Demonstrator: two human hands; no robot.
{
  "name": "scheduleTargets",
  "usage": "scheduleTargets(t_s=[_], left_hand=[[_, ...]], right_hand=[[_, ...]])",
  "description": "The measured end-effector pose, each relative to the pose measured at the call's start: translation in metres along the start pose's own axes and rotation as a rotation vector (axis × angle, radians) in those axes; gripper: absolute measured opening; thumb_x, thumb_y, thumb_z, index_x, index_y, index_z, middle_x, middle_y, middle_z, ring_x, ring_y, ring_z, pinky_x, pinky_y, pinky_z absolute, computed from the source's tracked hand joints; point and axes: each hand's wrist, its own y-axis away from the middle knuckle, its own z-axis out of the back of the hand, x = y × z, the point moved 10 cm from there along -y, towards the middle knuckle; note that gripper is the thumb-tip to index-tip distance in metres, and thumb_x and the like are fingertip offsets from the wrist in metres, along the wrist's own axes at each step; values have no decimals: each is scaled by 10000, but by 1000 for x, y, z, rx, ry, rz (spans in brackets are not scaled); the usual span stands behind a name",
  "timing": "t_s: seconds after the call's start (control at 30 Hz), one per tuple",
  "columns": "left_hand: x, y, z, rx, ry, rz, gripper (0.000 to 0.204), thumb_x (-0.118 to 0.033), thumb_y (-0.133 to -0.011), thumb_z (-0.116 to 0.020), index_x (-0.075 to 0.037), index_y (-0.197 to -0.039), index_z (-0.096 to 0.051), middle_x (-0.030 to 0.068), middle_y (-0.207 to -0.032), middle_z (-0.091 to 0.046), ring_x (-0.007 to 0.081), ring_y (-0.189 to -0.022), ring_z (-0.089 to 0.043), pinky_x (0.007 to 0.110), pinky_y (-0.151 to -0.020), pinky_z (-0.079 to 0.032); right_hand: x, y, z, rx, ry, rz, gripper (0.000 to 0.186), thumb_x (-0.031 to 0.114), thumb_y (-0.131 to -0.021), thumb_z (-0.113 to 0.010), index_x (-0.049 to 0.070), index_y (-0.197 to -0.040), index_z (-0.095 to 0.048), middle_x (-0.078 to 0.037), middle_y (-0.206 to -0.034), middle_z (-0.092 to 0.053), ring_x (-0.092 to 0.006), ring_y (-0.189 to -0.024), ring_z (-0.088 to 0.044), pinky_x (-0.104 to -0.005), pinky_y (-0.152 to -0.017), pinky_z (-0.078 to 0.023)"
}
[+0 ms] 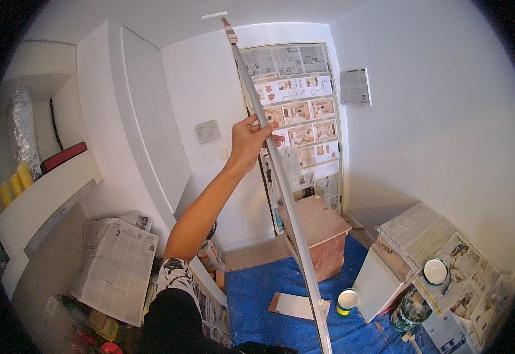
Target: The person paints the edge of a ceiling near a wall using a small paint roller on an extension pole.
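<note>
My left hand point(251, 138) grips a long grey metal pole point(293, 230), which slants from the lower edge up toward the ceiling. The pole's upper end carries a small pinkish-brown streaked piece point(230, 30), too small to identify, near a short white strip point(214, 15) on the ceiling. Behind the pole stand a newspaper-covered door point(302, 71) and a dusty pinkish wooden box point(322, 236). My right hand is out of view.
A blue sheet point(251, 283) covers the floor, holding a board point(293, 304) and an open paint can point(346, 300). Newspaper-covered items point(417, 230) with another open can point(435, 271) stand at right. Newspapers point(116, 271) lie at lower left, below a shelf point(33, 189) with yellow rollers.
</note>
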Motion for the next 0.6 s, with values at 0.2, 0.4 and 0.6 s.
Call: scheduleTargets(t_s=[0.2,0.4,0.6], left_hand=[[64,-13,32,-109,79,116,378,-36,-851,-618,51,-1198,-496,134,-1033,-666,207,-806,-675,326,-662,-577],[130,-13,15,44,110,159,507,15,-846,-580,12,-1324,-407,141,-1207,-573,251,-916,-654,347,-766,-578],[173,-63,32,86,75,132,556,59,-840,-561,50,-1351,-342,188,-1262,-513,288,-984,-639,350,-830,-574]], right_hand=[[74,-39,-42,11,281,288,294,175,-885,-607,34,-1143,-598,-109,-629,-573,-186,-528,-507,-354,-488,-418],[159,-122,-83,37,243,463,341,159,-924,-537,25,-1238,-533,-220,-1026,-630,-335,-884,-633,-399,-727,-499],[220,-203,-137,65,222,704,455,169,-970,-424,67,-1407,-345,-254,-1198,-562,-386,-1053,-591,-418,-817,-491]])
